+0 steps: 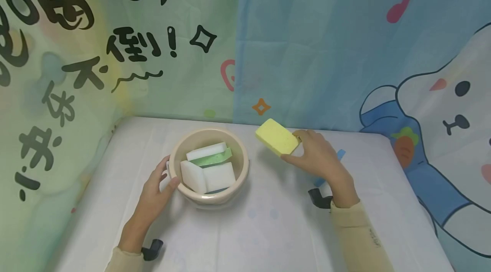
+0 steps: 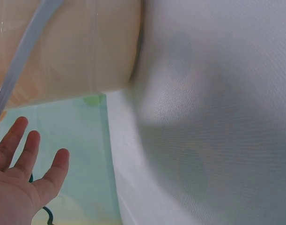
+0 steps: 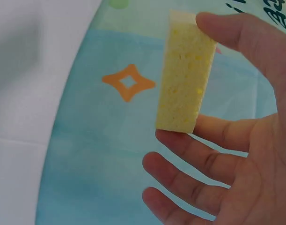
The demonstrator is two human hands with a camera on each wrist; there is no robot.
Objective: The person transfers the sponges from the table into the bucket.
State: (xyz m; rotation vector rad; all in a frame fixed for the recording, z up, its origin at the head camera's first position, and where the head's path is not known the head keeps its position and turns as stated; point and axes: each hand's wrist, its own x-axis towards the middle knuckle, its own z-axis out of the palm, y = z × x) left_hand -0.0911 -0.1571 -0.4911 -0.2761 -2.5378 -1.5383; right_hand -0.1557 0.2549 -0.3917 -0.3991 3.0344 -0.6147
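A beige round bucket (image 1: 239, 152) stands on the table, with a grey handle (image 2: 22, 61) along its outside in the left wrist view. Inside it are several white sponge blocks (image 1: 218, 177) and a green sponge (image 1: 213, 157). My left hand (image 1: 157, 195) is at the bucket's left side, thumb at the rim; its other fingers look straight and spread in the left wrist view. Between thumb and fingertips my right hand (image 1: 316, 152) pinches a yellow sponge (image 1: 276, 136), held above the table to the right of the bucket. Its lower fingers spread away from the sponge.
A white cloth covers the table (image 1: 245, 238). Behind it hangs a printed curtain (image 1: 307, 50) with writing and a cartoon animal. A blue strip (image 1: 341, 154) shows behind the right wrist. Dark wrist devices (image 1: 152, 250) stick out beside both forearms.
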